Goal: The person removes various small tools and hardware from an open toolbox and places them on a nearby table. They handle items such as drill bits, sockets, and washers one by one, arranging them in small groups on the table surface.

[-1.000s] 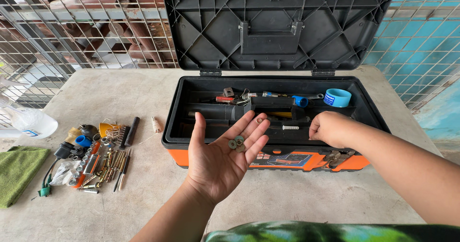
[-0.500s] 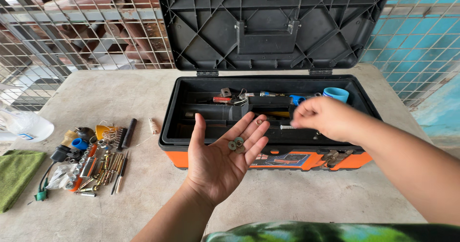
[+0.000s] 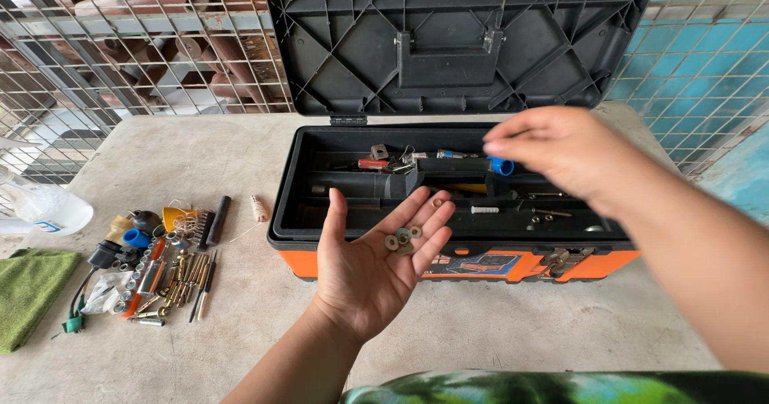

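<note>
The left hand (image 3: 376, 268) lies palm up and spread flat in front of the open toolbox (image 3: 448, 212), its fingertips reaching over the near orange rim. A few small washers (image 3: 402, 237) rest loose at the base of its fingers, with one more piece sitting on a fingertip nearer the box. The right hand (image 3: 553, 152) hovers above the right half of the box interior, fingers bunched together and pointing left; it is blurred, so whether it pinches anything cannot be told. Inside the black tray lie a blue ring (image 3: 501, 166), a red-handled tool (image 3: 373, 164), a white plug (image 3: 484, 209) and scattered screws. The ribbed lid (image 3: 448, 40) stands upright behind. On the grey worktop (image 3: 200, 156), well left of the box, sits a heap of bolts, anchors and small fittings (image 3: 156, 272), with a green cloth (image 3: 28, 292) at the far left edge and a clear plastic bag (image 3: 44, 208) just beyond it.
</note>
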